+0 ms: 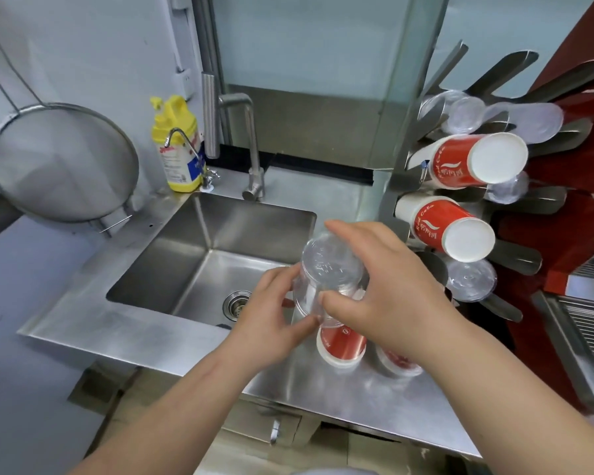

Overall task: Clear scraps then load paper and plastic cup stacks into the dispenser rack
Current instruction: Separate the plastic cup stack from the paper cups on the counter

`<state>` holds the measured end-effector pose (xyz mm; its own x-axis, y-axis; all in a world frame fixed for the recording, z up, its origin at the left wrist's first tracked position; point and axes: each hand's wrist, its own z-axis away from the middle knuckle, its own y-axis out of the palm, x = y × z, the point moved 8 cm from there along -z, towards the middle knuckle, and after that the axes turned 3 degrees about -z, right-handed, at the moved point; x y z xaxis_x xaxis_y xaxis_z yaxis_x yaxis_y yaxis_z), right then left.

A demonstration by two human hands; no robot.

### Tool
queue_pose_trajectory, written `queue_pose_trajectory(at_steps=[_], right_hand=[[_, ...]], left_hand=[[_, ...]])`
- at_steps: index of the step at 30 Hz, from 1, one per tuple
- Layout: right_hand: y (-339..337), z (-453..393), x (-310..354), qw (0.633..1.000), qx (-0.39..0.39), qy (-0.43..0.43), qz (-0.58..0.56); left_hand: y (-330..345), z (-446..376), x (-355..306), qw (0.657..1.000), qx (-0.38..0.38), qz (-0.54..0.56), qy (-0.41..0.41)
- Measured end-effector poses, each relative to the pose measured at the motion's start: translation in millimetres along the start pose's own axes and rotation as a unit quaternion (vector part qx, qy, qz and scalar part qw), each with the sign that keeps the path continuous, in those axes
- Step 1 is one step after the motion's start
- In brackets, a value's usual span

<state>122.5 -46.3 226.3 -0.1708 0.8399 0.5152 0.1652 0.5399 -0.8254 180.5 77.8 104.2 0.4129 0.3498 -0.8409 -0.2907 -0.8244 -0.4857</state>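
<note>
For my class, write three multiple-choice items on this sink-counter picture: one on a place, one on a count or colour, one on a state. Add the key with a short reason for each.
1. Where does the yellow plastic bottle stand?
A. In the sink basin
B. On the counter behind the steel sink, by the wall
C. In the rack

2. How many red-and-white paper cup stacks sit in the steel dispenser rack?
A. Two
B. Four
C. None

3. What is the state of the clear plastic cup stack?
A. Lying in the sink
B. Loaded in the rack
C. Held by both hands

Key: B, it stands near the small tap; A, two red stacks point out of the rack; C, left hand and right hand have a grip on it.
</note>
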Motion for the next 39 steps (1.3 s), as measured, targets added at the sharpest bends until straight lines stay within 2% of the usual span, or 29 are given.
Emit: queue_pose_trajectory(at_steps=[6,10,24,31,39], right_hand=[[8,-8,20,0.999,-0.006,-0.028,-0.017],[36,-12,21,0.998,0.005,-0.016,-0.054],[182,-22,43,0.986,0.119,0.019,-0.116],[240,-38,63,0.983,0.149,0.023,-0.102],[263,-42,62,0.984,0.144,0.036,-0.099]], left_hand=[[-22,10,6,1.0,-0.03,0.003,0.005],[-38,25,28,0.999,-0.037,-0.015,-0.028],[-84,93,142,0.988,-0.006,-0.078,-0.135],[-114,111,187,0.978,-0.009,-0.096,-0.183],[-113,110,212,0.974,0.016,-0.138,-0.18]])
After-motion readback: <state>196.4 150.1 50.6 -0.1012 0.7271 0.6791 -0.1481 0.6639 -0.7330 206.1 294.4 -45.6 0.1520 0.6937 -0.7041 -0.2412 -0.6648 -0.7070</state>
